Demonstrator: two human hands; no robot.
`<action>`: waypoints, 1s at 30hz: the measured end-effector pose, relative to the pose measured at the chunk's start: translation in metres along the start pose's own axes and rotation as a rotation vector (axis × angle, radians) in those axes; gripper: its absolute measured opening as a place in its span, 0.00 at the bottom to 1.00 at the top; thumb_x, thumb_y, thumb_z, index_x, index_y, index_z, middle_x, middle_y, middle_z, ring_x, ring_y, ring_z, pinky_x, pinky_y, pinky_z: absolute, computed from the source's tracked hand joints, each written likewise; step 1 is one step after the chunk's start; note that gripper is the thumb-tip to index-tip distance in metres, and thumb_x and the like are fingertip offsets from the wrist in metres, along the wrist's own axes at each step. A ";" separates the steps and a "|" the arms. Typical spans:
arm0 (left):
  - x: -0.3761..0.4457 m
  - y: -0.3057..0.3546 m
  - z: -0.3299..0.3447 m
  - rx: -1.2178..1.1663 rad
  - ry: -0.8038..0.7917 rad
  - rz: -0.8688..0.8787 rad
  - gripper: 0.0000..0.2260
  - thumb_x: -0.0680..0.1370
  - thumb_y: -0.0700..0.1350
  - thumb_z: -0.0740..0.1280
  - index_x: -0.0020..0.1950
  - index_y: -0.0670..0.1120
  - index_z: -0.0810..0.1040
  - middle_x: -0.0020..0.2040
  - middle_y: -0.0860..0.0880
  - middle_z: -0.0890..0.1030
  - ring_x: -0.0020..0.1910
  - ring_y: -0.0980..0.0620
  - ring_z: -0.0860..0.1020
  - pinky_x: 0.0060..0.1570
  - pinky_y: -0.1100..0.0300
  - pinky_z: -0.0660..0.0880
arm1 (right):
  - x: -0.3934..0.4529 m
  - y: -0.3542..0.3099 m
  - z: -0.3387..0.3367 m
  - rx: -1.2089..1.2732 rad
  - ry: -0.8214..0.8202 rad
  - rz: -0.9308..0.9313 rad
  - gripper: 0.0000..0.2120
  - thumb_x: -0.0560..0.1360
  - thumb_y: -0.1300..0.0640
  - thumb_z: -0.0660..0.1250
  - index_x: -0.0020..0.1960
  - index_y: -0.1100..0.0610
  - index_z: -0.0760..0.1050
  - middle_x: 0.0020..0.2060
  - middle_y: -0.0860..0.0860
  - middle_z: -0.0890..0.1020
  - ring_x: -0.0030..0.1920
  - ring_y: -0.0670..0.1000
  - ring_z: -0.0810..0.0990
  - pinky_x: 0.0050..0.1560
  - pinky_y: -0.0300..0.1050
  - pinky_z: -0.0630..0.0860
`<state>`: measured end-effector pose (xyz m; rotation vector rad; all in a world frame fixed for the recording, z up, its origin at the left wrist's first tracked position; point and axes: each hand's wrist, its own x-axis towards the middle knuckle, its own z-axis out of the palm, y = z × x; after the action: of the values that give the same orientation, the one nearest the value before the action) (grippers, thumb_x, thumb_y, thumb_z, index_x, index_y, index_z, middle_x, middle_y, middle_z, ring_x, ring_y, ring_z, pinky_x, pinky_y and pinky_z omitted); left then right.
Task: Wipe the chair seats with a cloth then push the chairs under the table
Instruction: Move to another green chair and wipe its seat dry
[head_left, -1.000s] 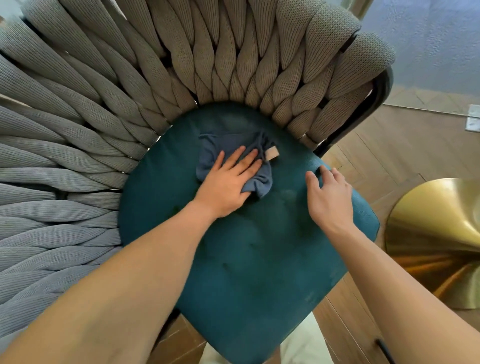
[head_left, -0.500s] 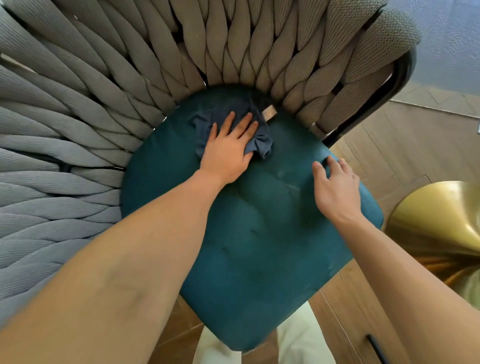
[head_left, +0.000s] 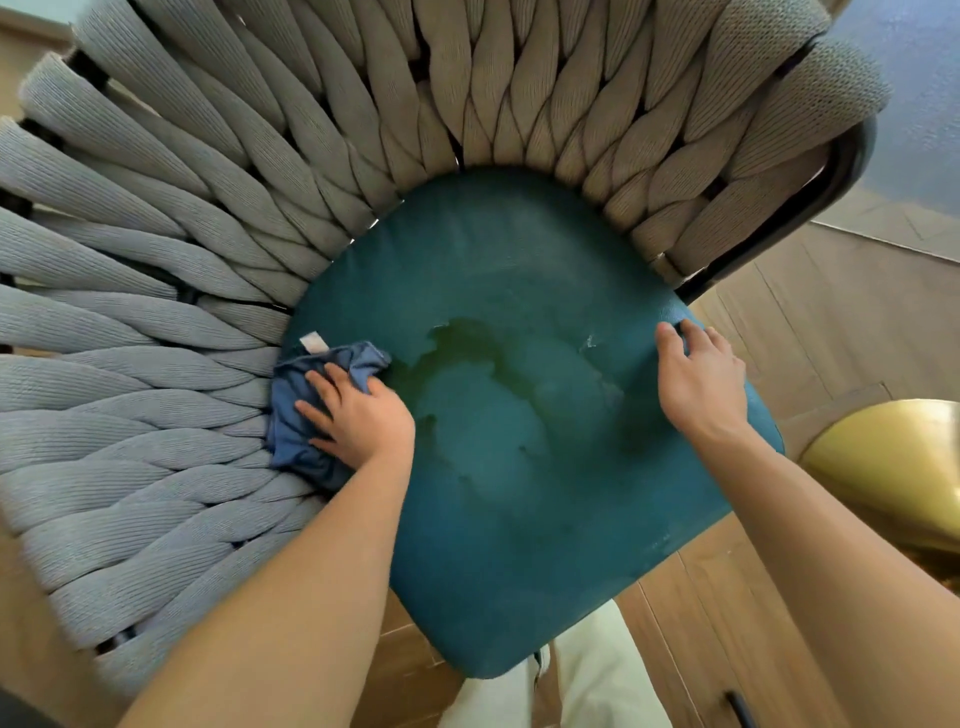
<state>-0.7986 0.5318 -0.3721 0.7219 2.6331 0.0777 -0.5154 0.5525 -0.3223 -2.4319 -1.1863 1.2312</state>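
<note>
Teal seat (head_left: 545, 467), blue cloth (head_left: 296, 431)

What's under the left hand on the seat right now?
A bunched blue cloth lies under the left hand, pressed against the teal seat at its left edge beside the woven backrest. The seat beneath the cloth is covered.

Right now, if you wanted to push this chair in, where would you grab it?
Probably the dark metal frame at the top of the woven backrest, from behind. It looks rigid and curves round the teal seat, so both hands could wrap it. The left hand presses the blue cloth; the right hand rests on the seat edge.
</note>
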 end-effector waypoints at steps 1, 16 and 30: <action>0.001 0.016 0.003 -0.077 0.012 -0.070 0.25 0.83 0.52 0.52 0.79 0.50 0.54 0.80 0.52 0.50 0.78 0.41 0.46 0.73 0.35 0.49 | 0.000 0.000 0.001 -0.002 0.004 0.002 0.22 0.82 0.48 0.49 0.70 0.59 0.68 0.70 0.58 0.68 0.70 0.61 0.61 0.70 0.52 0.56; -0.006 -0.034 0.015 -0.035 0.101 0.051 0.26 0.81 0.51 0.58 0.78 0.46 0.61 0.79 0.46 0.57 0.78 0.41 0.53 0.73 0.40 0.53 | -0.001 0.001 -0.002 -0.028 -0.042 0.003 0.24 0.83 0.46 0.47 0.73 0.55 0.65 0.72 0.58 0.66 0.73 0.62 0.59 0.71 0.53 0.56; -0.016 -0.052 0.012 0.237 0.049 0.380 0.26 0.80 0.51 0.59 0.78 0.49 0.61 0.79 0.49 0.58 0.77 0.43 0.55 0.72 0.40 0.57 | -0.001 -0.003 -0.008 -0.074 -0.070 -0.026 0.23 0.84 0.49 0.45 0.72 0.57 0.67 0.71 0.60 0.68 0.73 0.59 0.60 0.71 0.51 0.55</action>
<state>-0.8059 0.4779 -0.3857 1.3097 2.5404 -0.1135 -0.5119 0.5553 -0.3153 -2.4350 -1.3007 1.2970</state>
